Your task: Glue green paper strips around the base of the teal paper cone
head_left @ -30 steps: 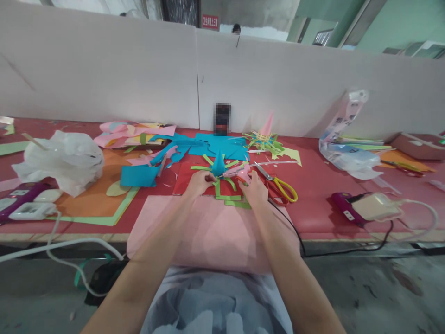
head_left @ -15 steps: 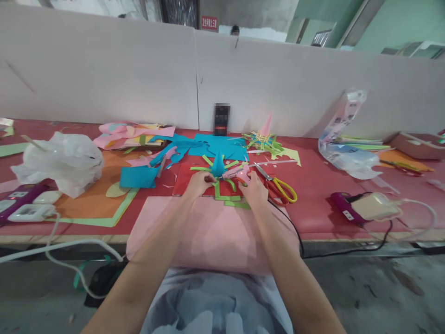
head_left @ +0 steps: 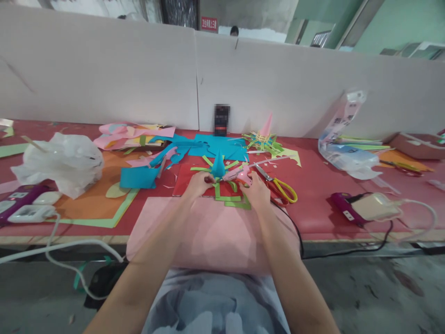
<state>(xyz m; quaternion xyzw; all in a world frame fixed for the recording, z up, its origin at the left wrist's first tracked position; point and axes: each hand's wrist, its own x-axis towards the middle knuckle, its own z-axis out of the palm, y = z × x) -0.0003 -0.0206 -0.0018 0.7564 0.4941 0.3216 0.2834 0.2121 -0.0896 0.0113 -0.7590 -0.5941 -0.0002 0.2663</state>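
Observation:
A blue paper cone [head_left: 218,166] stands upright in front of me, with green paper strips [head_left: 198,169] spreading out around its base. My left hand [head_left: 200,183] pinches at the near left of that base; what its fingertips hold is too small to make out. In my right hand [head_left: 256,189] is a pink hot glue gun [head_left: 242,175], its nozzle pointing left at the foot of the cone. A glue stick [head_left: 271,161] sticks out of the gun's back. Below the cone lies a red board [head_left: 182,181].
Scissors with yellow handles [head_left: 287,189] lie right of my right hand. Behind stands a pink cone with strips [head_left: 266,127]. Blue paper scraps [head_left: 139,177] and a plastic bag [head_left: 64,160] are at left. A purple power strip [head_left: 346,208] sits at right, near the gun's black cord [head_left: 288,218].
The rear end of the glue stick has swung slightly up and away as my right hand tilted the glue gun a little. My left hand has hardly moved.

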